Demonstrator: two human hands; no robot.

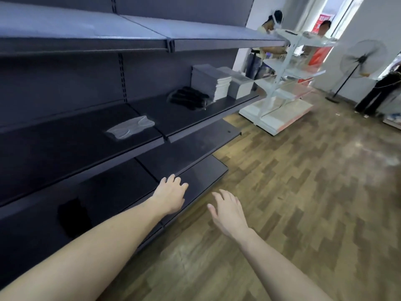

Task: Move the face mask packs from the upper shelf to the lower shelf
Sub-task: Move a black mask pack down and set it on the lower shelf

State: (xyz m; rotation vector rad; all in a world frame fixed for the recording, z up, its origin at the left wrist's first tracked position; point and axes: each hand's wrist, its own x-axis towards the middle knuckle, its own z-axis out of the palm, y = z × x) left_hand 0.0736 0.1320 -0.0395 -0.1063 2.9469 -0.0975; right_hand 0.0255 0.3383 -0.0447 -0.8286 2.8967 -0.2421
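Observation:
A clear pack of white face masks (130, 127) lies flat on a dark middle shelf (65, 153) of the long dark shelving unit. Further right on the same level lie black face mask packs (188, 98) in a loose pile. Below it runs a lower dark shelf (121, 187). My left hand (170, 197) is stretched out over the front of the lower shelves, fingers loosely extended, holding nothing. My right hand (227, 211) hovers beside it over the wooden floor, fingers relaxed and empty. Both hands are well below the mask packs.
Stacks of grey and white booklets (219, 83) stand at the right end of the middle shelf. A white display rack (282, 88) stands beyond on the wooden floor (303, 192). Two people stand behind it, a third at far right beside a standing fan (362, 57).

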